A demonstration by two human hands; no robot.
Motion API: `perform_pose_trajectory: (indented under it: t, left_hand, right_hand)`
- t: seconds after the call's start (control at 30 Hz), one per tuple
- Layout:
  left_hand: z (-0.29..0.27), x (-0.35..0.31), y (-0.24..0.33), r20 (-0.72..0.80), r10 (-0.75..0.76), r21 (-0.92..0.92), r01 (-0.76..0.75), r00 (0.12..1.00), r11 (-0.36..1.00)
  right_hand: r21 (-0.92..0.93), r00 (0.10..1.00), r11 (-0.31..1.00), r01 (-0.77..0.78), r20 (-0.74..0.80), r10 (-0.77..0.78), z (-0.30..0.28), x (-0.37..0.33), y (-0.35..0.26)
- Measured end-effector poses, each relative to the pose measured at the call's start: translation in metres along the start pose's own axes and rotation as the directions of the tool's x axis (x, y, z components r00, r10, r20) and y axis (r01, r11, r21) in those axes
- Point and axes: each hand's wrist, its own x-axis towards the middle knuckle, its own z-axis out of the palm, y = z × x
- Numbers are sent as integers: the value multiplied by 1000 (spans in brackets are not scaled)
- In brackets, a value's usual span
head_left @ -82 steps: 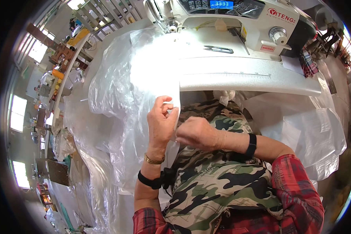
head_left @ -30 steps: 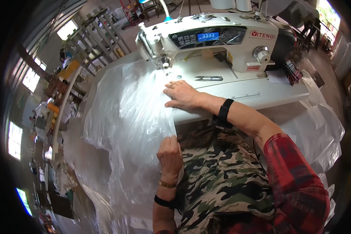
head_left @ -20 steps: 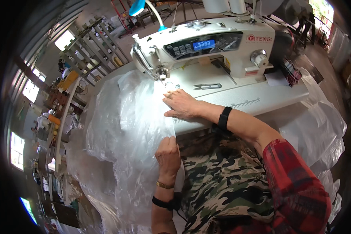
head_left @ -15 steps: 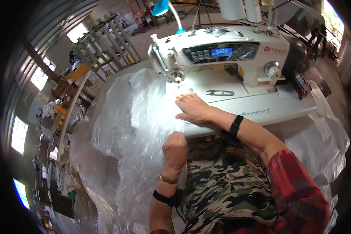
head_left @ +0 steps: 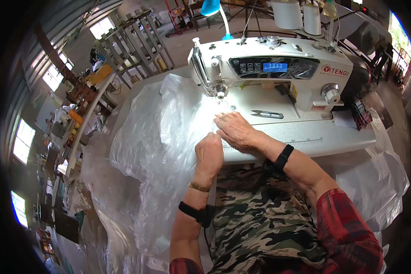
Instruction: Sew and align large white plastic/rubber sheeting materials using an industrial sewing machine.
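Observation:
A large sheet of clear plastic film (head_left: 164, 137) lies bunched over the left part of the white sewing table (head_left: 315, 137) and hangs off its front and left side. My left hand (head_left: 208, 153) pinches the film's edge at the table's front. My right hand (head_left: 235, 130) lies flat on the film just beyond it, fingers pointing toward the needle (head_left: 220, 97) of the white industrial sewing machine (head_left: 278, 71). Both wrists wear black bands.
Thread snips (head_left: 266, 114) lie on the machine bed right of my hands. Thread cones (head_left: 297, 13) stand behind the machine, next to a blue lamp (head_left: 213, 9). More clear film (head_left: 374, 182) hangs at the table's right. Metal racks (head_left: 137, 45) and cluttered benches (head_left: 73, 118) stand at left.
My left hand has come up from my lap to the table's front edge and now sits beside my right hand. The right hand has slid the film closer to the needle.

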Motion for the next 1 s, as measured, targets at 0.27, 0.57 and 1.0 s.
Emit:
perform_pose_trajectory:
  t: [0.27, 0.57, 1.0]
  left_hand:
    - [14, 25, -11, 7, -24, 26, 24, 1000, 999]
    - [28, 48, -22, -12, -84, 57, 84, 996, 995]
    - [53, 72, -50, -75, -142, -13, 141, 987, 990]
  right_hand:
    - [13, 999, 1000, 2, -46, -1, 10, 2, 6]
    - [52, 994, 997, -65, -87, 69, 4, 2, 4]
    - [-349, 915, 867, -355, -322, 245, -42, -56, 35]
